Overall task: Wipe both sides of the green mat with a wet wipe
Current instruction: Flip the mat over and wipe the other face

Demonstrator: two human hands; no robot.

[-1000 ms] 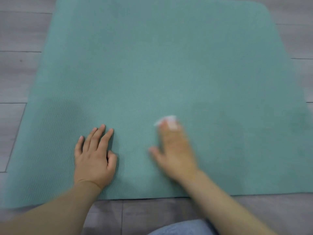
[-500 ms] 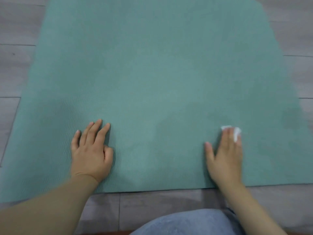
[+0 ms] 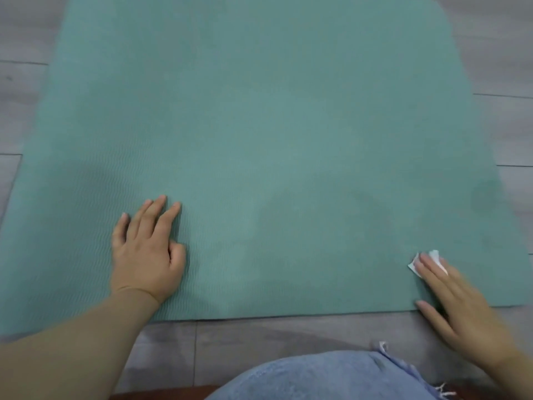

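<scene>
head view: green mat [image 3: 259, 125] lay flat on the grey floor [image 3: 288, 339], near edge just ahead of the person's denim knee [image 3: 331, 376]. left hand [image 3: 147, 252] sat palm-down on the near-left of the mat, fingers straight and together, holding nothing, same spot as a second ago, so it looked like a brace. right hand [image 3: 464, 310] pressed the wet wipe [image 3: 427, 262] flat under straight fingertips, not curled round it. over the last second wipe and hand swept from mat centre to the near-right corner. faint darker patches showed along that path, probably damp. judgement: near strip of this face about covered; far area and the underside not yet done.
</scene>
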